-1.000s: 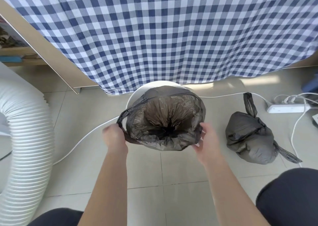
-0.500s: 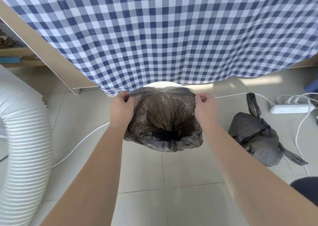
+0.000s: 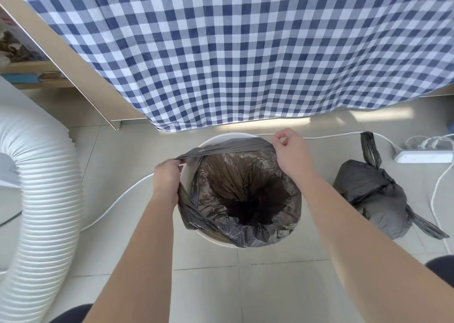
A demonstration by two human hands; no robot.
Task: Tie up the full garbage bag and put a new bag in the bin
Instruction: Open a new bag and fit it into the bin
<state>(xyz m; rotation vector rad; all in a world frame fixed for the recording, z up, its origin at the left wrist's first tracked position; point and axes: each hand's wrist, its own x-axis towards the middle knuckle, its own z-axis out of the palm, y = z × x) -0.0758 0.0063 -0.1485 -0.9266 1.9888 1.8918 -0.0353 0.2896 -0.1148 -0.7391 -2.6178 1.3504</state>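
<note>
A round white bin (image 3: 216, 141) stands on the tiled floor in the middle of the view. A new dark bag (image 3: 245, 199) hangs open inside it, its near edge folded over the bin's front rim. My left hand (image 3: 167, 177) grips the bag's edge at the left side of the bin. At the far right of the rim, my right hand (image 3: 292, 153) pinches the same edge. The edge is stretched taut between them across the back of the bin. The full garbage bag (image 3: 373, 194), tied at its top, lies on the floor to the right.
A blue-and-white checked cloth (image 3: 245, 52) hangs just behind the bin. A wide white ribbed hose (image 3: 46, 187) curves along the left. A white cable (image 3: 118, 199) runs across the floor behind the bin to a power strip (image 3: 422, 156) at the right edge.
Both hands moved from the bin's front sides up to the back, lifting the bag's edge and stretching it across the far rim. The view has shifted closer over the bin.
</note>
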